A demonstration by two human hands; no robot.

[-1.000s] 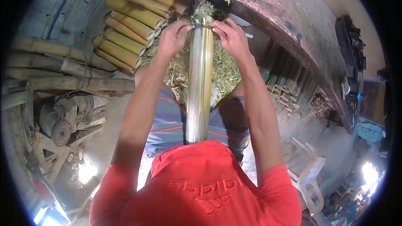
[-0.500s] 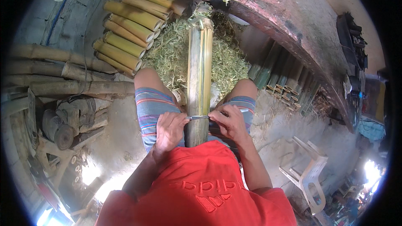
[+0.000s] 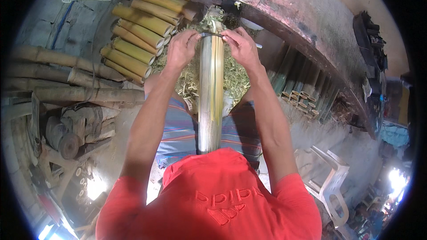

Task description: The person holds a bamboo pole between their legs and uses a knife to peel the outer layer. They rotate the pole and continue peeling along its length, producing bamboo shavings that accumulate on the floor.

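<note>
A thick bamboo pole [image 3: 210, 93] stretches away from my red shirt between my knees, its surface partly pale and partly yellow. Across its far end lies a narrow drawknife [image 3: 212, 34] with a dark blade. My left hand [image 3: 182, 50] is closed around the blade's left end, and my right hand [image 3: 242, 48] grips the right end, where a whitish handle tip pokes out past the fingers. Curly shavings cling to the pole's tip just beyond the blade. A heap of pale green shavings [image 3: 235, 82] lies under and beside the pole.
Yellow bamboo sections [image 3: 133, 55] are stacked at the far left. A worn stone-like table [image 3: 307, 22] curves along the right, with green bamboo tubes [image 3: 291, 78] beneath it. Old wood pieces [image 3: 78, 129] lie left; a pale plastic chair [image 3: 331, 182] is at the lower right.
Both hands have slid the drawknife away from my body, from the near part of the pole to its far end. My arms are now stretched out.
</note>
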